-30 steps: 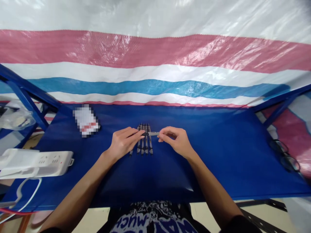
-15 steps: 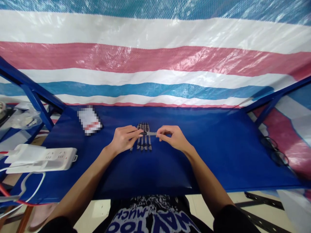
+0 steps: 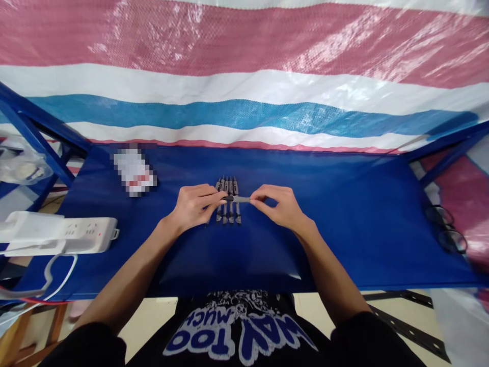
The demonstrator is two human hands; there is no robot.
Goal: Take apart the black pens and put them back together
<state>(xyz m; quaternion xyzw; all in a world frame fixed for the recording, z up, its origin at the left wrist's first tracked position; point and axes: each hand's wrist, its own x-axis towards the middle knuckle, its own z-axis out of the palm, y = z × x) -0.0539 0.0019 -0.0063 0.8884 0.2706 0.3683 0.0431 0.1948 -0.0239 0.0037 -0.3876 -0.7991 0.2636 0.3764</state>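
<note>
A pen [image 3: 240,199] with a dark grip and a greyish barrel is held level between my two hands. My left hand [image 3: 194,206] pinches its dark end. At the opposite end, the fingertips of my right hand [image 3: 280,206] are closed on the barrel's tip. Beneath it, several similar pens [image 3: 231,216] lie side by side in a row on the blue tabletop [image 3: 336,214]. My left hand covers part of the leftmost ones.
A white power strip [image 3: 89,234] with plugs and cables sits at the left edge. A blurred-out white and red item [image 3: 133,171] lies at the back left. Glasses [image 3: 451,239] rest near the right edge. Blue frame bars [image 3: 42,145] and a striped sheet [image 3: 237,114] enclose the table.
The view has tilted downward, so the table sits higher in the picture. Both hands keep their hold on the pen, almost unmoved over the row.
</note>
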